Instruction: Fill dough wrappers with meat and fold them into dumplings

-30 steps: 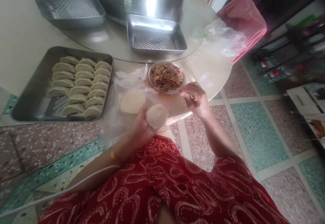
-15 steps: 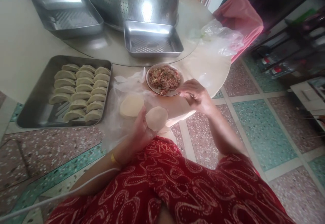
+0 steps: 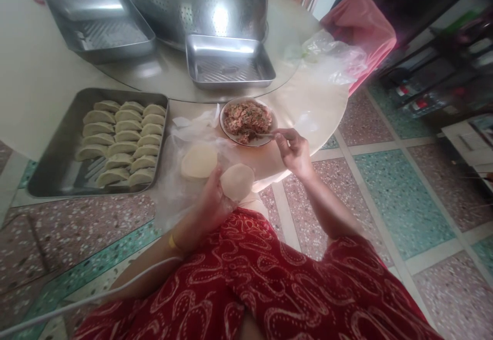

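My left hand [image 3: 210, 201] holds a round dough wrapper [image 3: 237, 181] flat on its fingers, just off the table's near edge. A stack of more wrappers [image 3: 199, 160] lies on clear plastic beside it. My right hand [image 3: 292, 150] grips a spoon [image 3: 259, 134] whose tip is dug into the minced filling in a small bowl [image 3: 247, 120]. To the left, a steel tray [image 3: 57, 165] holds several folded dumplings [image 3: 123, 142] in rows.
Two empty steel trays [image 3: 229, 62] [image 3: 102, 26] and a big perforated metal basin [image 3: 200, 1] sit on the turntable behind. A crumpled plastic bag [image 3: 331, 60] and a pink cloth [image 3: 360, 26] lie at the far right edge. Terrazzo floor lies below.
My right hand turned and reached the spoon into the bowl of filling. The left hand kept the wrapper still. The view drifted slightly, so the table sits a bit lower in the picture.
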Motion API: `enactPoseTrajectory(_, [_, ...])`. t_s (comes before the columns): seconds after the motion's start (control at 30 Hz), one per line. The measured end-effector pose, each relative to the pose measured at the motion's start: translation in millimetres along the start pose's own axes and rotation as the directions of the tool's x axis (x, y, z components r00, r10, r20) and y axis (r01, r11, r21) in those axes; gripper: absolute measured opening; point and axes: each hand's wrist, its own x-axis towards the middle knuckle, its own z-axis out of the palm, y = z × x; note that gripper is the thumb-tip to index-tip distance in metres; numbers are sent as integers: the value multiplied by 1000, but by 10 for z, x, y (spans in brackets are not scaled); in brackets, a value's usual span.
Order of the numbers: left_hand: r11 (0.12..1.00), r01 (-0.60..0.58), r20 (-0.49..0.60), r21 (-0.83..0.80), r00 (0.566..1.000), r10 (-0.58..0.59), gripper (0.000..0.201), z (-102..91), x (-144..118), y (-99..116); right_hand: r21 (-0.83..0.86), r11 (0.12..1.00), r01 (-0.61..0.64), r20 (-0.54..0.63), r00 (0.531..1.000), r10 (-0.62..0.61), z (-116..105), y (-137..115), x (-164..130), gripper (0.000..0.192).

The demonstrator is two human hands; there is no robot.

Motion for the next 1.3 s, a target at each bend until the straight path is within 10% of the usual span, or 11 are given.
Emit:
enactPoseTrajectory(0.23, [999,6,8,-38,1000,-6,55,-10,2,0,216,963,-160,11,987,161,169,125,-36,31])
enactPoseTrajectory(0.5, [995,27,-17,-95,999,-29,60,132,216,195,527,708,-471,121,866,486,231,338,79,29])
enactPoseTrajectory(0.8, [989,-72,71,-128,994,81,64,282,313,286,457,864,-213,7,972,236,-36,-114,-193,25])
enactPoseTrajectory(1.3, [980,-79,44,-181,995,89,56,303,120,276,340,930,139,-33,990,-135,-347,-377,-365,18])
